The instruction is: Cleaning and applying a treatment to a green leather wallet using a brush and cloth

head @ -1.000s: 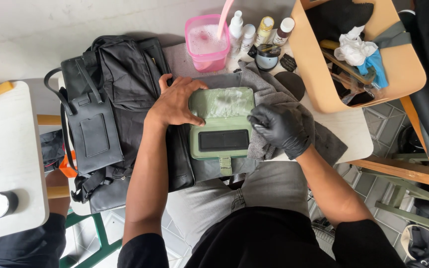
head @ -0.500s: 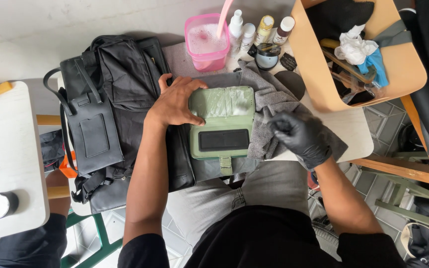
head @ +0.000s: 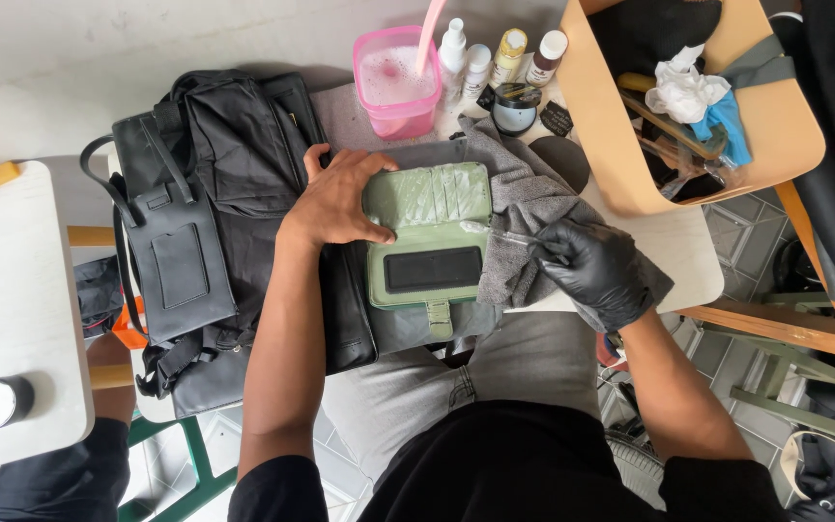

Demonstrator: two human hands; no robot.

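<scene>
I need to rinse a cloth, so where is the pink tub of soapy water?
In the head view the pink tub stands at the top centre of the table, just left of the row of small bottles and behind the green wallet.

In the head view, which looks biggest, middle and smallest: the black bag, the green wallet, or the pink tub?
1. black bag
2. green wallet
3. pink tub
All lie at about the same depth, so the order looks safe.
</scene>
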